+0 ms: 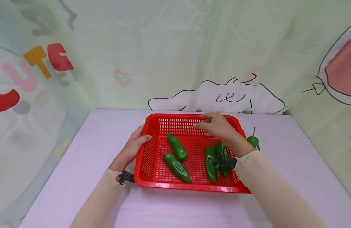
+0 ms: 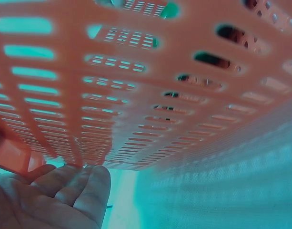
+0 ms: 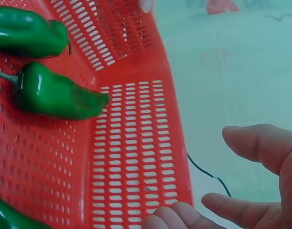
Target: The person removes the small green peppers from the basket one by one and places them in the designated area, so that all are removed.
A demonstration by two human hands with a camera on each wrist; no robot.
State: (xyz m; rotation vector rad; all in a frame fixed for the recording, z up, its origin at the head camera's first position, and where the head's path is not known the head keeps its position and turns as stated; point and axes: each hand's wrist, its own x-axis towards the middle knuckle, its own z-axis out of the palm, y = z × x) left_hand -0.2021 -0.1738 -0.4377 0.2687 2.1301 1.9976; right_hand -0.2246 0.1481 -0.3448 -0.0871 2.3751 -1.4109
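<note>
A red plastic basket (image 1: 175,186) with slotted walls is on the table. My left hand (image 1: 134,142) grips its left side, thumb over the rim and fingers along the outside wall. Two green peppers lie in its left half, one farther back (image 1: 176,147) and one nearer (image 1: 177,167). Two more, a left one (image 1: 210,164) and a right one (image 1: 222,152), lie side by side at the right, partly behind my right wrist. Above the basket's far right part is my right hand (image 1: 219,126), fingers apart and holding nothing; in the right wrist view its fingers (image 3: 250,140) are near the rim.
Outside the basket, another green pepper (image 1: 253,142) lies to the right, partly hidden by my right forearm. The pale table (image 1: 78,177) extends around the basket. A printed cloth backdrop (image 1: 175,63) hangs behind it and at both sides.
</note>
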